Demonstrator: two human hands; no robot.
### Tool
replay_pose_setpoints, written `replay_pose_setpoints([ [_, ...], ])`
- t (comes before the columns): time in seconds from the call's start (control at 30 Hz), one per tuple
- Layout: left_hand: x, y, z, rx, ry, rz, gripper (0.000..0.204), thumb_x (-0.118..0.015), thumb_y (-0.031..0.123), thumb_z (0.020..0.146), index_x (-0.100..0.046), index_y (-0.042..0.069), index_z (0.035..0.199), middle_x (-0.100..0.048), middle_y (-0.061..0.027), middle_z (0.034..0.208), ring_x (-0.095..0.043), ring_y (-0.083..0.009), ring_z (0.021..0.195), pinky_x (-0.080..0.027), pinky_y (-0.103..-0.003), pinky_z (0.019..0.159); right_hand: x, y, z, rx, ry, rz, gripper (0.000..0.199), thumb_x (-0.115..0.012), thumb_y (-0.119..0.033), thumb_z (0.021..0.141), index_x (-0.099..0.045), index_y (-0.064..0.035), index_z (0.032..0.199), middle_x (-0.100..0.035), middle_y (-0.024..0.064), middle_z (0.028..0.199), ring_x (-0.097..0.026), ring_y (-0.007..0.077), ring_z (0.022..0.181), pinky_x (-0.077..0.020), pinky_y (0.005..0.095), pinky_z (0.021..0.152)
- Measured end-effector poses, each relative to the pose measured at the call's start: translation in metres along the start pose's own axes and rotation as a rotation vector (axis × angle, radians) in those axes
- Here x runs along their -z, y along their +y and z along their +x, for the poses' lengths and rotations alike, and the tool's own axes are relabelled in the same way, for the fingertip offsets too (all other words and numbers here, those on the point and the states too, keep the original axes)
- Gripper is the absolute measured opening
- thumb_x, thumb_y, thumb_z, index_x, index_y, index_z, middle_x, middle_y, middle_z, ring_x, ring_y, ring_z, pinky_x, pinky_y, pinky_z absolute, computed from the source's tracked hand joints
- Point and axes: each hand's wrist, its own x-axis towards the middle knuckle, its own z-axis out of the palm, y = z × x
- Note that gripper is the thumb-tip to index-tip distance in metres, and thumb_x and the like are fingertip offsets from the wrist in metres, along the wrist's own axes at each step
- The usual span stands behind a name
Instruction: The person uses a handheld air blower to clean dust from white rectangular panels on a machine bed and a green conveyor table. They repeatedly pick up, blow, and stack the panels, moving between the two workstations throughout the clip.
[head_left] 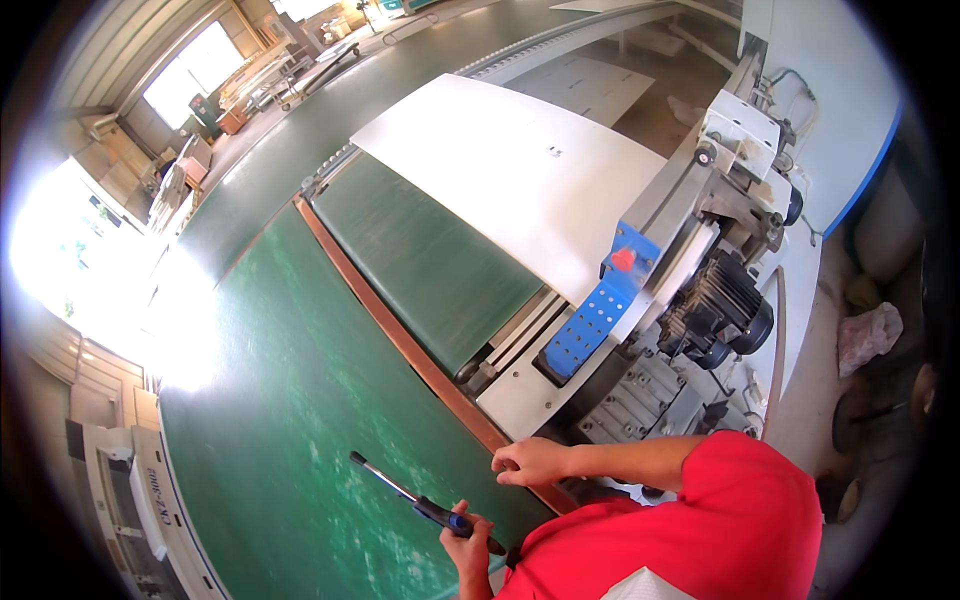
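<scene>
My left hand [468, 548] is closed round the handle of an air blow gun [432, 510], dark with blue parts. Its slim silver barrel and black tip point up and to the left, above the green conveyor belt [300, 400]. My right hand [530, 462] is over the belt's right edge, by a reddish-brown strip [400, 340]. Its fingers are loosely bent, with nothing visible in them. Farther off, a large white panel [510, 160] lies across a second green belt [420, 260] and reaches into the machine on the right.
A blue perforated bracket [590, 325] and a dark motor [725, 305] stick out of the machine beside my right arm. Another white panel [580, 85] lies beyond the rollers. At the lower left stands a white machine frame [150, 500]. Stacked boards and bright windows are at the far left.
</scene>
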Motion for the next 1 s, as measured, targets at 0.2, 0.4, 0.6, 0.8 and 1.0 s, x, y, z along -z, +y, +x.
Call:
replay_pose_setpoints([
  [0.2,-0.009,0.007,0.013,0.075,0.003,0.062,0.038,-0.06,-0.004,0.074,-0.053,-0.009,0.111,-0.06,-0.0054,0.069,-0.056,-0.0113,0.055,-0.045,-0.022,0.052,0.043,-0.01,0.03,0.015,0.022,-0.052,0.032,-0.063,-0.033,0.081,-0.062,-0.0061,0.099,-0.067,0.0136,0.086,-0.065,0.0318,0.082,-0.0497,0.0414,0.072],
  [0.4,-0.014,0.0,0.026,0.119,0.042,0.073,0.035,-0.061,-0.002,0.075,-0.056,-0.007,0.11,-0.063,-0.0039,0.076,-0.056,-0.0087,0.059,-0.043,-0.021,0.053,0.136,-0.024,0.123,0.069,0.379,-0.101,0.025,-0.064,-0.027,0.078,-0.066,-0.0047,0.089,-0.068,0.013,0.081,-0.065,0.0284,0.075,-0.0505,0.0388,0.068],
  [0.6,-0.035,0.0,0.041,0.021,0.054,0.182,0.03,-0.06,0.002,0.077,-0.064,-0.003,0.106,-0.064,0.0004,0.081,-0.056,-0.0047,0.071,-0.044,-0.02,0.064,0.263,0.064,0.243,-0.238,0.714,-0.448,0.036,-0.067,-0.034,0.074,-0.067,-0.0088,0.1,-0.065,0.0144,0.108,-0.06,0.0305,0.103,-0.048,0.0411,0.088],
  [0.8,-0.054,0.006,0.055,0.169,0.012,0.434,0.052,-0.058,0.001,0.071,-0.064,0.011,0.121,-0.059,0.0064,0.075,-0.051,-0.0035,0.064,-0.042,-0.021,0.058,0.366,0.135,0.224,-0.756,0.83,-0.617,0.055,-0.06,-0.032,0.077,-0.053,-0.01,0.127,-0.042,0.0139,0.139,-0.037,0.0302,0.13,-0.0405,0.0441,0.1],
  [1.0,-0.064,-0.024,0.062,0.25,0.033,0.227,0.054,-0.056,-0.001,0.069,-0.058,0.0,0.123,-0.065,-0.004,0.112,-0.054,-0.0048,0.069,-0.045,-0.02,0.061,0.39,0.155,0.201,-0.975,0.909,-0.551,0.056,-0.055,-0.023,0.077,-0.049,-0.01,0.131,-0.031,0.0135,0.145,-0.031,0.0321,0.133,-0.03,0.0512,0.106],
])
